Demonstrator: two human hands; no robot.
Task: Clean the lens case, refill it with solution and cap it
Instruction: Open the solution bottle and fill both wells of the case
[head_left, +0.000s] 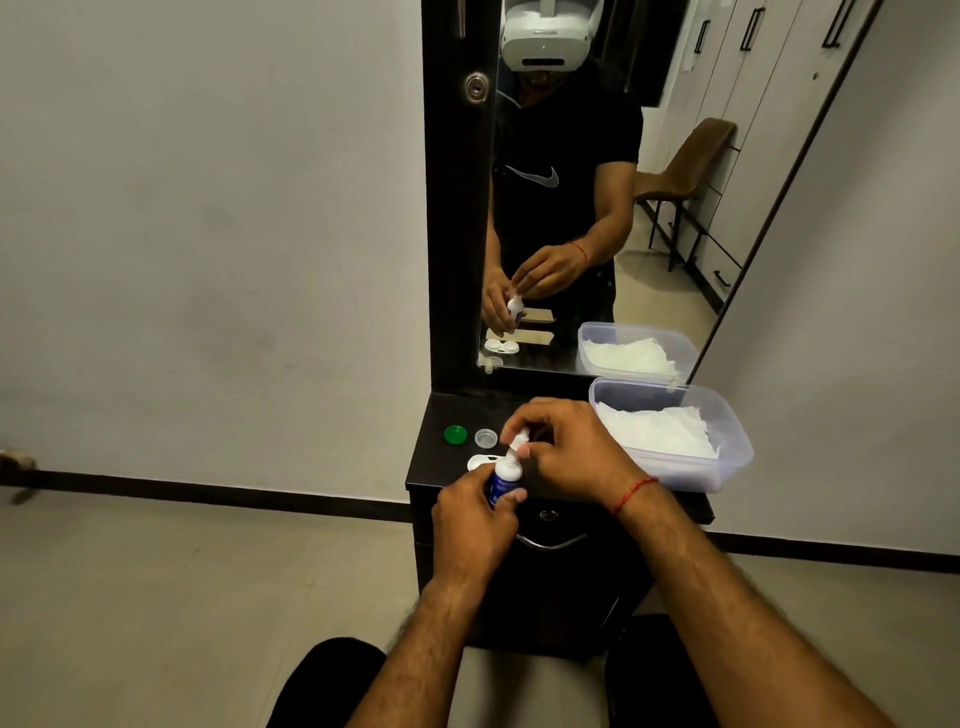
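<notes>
My left hand (475, 525) is wrapped around a small blue and white solution bottle (503, 475), held upright over the black dresser top (436, 462). My right hand (563, 449) pinches the bottle's white cap at the tip (518, 443) with thumb and fingers. The white lens case (479, 461) lies on the dresser just behind the bottle, partly hidden by it. Its two loose caps rest further back: a green one (455, 434) and a clear one (486, 437).
A clear plastic tub (727, 457) with white tissue inside sits on the dresser's right side, close to my right wrist. A mirror (571, 208) stands behind the dresser top. A drawer with a metal handle (550, 543) is below. Tiled floor lies to the left.
</notes>
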